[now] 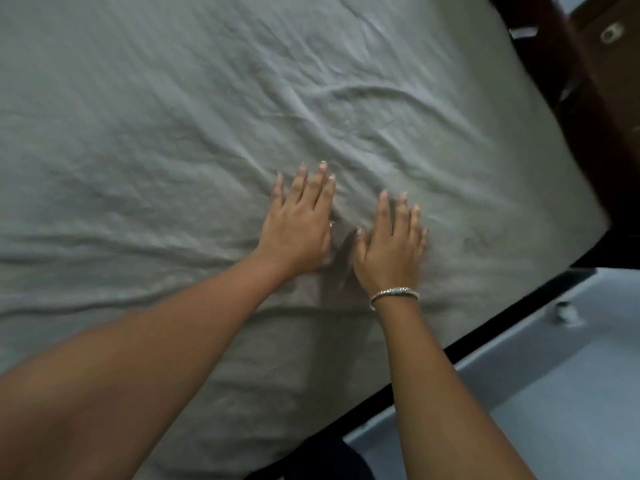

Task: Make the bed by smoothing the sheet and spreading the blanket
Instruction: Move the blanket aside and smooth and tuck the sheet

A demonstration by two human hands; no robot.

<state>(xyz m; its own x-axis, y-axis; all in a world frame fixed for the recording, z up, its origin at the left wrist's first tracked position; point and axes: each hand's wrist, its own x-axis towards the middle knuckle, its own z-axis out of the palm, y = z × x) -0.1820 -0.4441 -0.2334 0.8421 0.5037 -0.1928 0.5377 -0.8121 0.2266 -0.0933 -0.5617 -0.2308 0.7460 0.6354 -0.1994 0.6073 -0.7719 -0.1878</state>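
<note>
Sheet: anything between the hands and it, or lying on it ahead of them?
Nothing visible. The left hand and right hand both lie flat on the grey sheet, fingers straight. Ahead of them there are only wrinkles; no object lies on the fabric in view.

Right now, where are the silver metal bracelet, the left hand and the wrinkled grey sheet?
silver metal bracelet (394, 294): head view, top of band.
left hand (298, 225): head view, back of hand.
wrinkled grey sheet (367, 88): head view, curved fold.
</note>
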